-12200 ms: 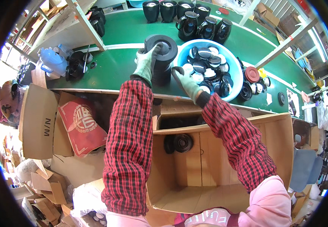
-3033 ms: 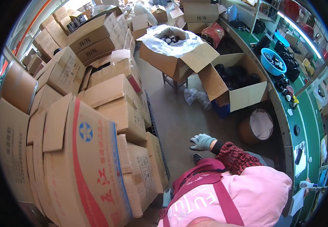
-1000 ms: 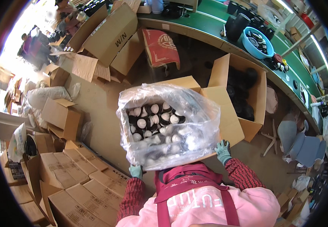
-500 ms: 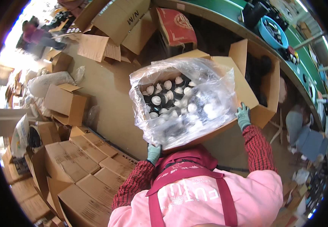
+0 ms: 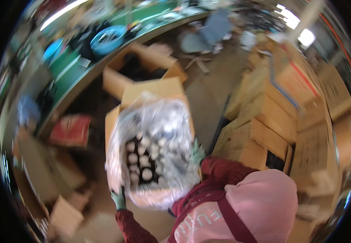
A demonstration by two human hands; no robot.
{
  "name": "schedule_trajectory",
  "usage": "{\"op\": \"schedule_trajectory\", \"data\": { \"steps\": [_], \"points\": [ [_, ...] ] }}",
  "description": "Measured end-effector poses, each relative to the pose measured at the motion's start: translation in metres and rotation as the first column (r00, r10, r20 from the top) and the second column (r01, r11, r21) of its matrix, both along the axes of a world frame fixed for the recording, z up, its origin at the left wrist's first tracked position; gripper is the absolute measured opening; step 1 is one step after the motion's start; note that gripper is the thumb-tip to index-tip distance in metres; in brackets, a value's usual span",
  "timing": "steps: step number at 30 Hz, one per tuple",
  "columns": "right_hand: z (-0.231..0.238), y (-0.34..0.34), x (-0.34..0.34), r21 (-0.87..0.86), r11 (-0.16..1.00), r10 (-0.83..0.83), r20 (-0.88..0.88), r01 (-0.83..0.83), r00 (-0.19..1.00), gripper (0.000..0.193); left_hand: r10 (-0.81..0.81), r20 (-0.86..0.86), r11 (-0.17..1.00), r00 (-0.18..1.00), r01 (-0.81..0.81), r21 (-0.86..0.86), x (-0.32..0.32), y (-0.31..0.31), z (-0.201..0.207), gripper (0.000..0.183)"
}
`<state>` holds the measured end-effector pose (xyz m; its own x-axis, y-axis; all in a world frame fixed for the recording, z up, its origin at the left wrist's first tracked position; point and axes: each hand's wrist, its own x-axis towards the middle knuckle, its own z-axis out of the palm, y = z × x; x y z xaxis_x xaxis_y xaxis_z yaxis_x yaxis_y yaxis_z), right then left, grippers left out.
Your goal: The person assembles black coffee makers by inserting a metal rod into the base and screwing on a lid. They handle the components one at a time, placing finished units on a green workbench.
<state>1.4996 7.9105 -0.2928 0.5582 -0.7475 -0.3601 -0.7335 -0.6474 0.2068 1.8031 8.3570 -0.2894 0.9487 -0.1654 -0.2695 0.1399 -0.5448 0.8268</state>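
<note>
A cardboard box (image 5: pixel 154 87) is in front of me, lined with a clear plastic bag (image 5: pixel 174 117) folded out over its edges. Inside stand several black bottles with white caps (image 5: pixel 143 161), partly covered by the crumpled film. My left hand (image 5: pixel 119 199), in a pale green glove, grips the near left corner of the box through or beside the bag. On the right side, my right hand (image 5: pixel 197 152), gloved alike, closes on the box's edge; motion blur softens its fingers. One flap stands out at the far end.
Beyond the box is another open carton (image 5: pixel 141 67) with dark contents. A long green bench (image 5: pixel 68 77) holds a blue basin (image 5: pixel 108 40). Stacked cartons (image 5: pixel 260 117) rise at the right. Left are a red sack (image 5: pixel 71 130) and opened cardboard (image 5: pixel 45 166). A grey-blue chair (image 5: pixel 214 30) stands farther back.
I have turned to the right with the box in both hands. The bench now lies ahead and left, and the carton stacks have come in on the right.
</note>
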Motion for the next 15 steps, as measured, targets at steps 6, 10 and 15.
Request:
{"op": "schedule_trajectory", "data": {
  "steps": [6,10,15],
  "points": [
    [-0.010,0.033,0.016,0.340,0.801,-0.592,0.333,0.492,0.734,0.060,-0.164,-0.075,0.982,0.984,0.170,0.085,0.066,-0.015,-0.092,0.078],
    [-0.020,0.041,0.014,0.350,0.865,-0.500,0.531,0.360,0.685,0.050,-0.383,0.121,0.875,0.916,0.317,0.365,0.083,0.007,-0.079,0.035],
    [0.012,0.031,-0.001,0.462,0.689,-0.719,0.532,0.558,0.447,0.057,-0.364,-0.095,0.892,0.927,0.376,0.252,0.053,-0.045,0.000,0.031]
  ]
}}
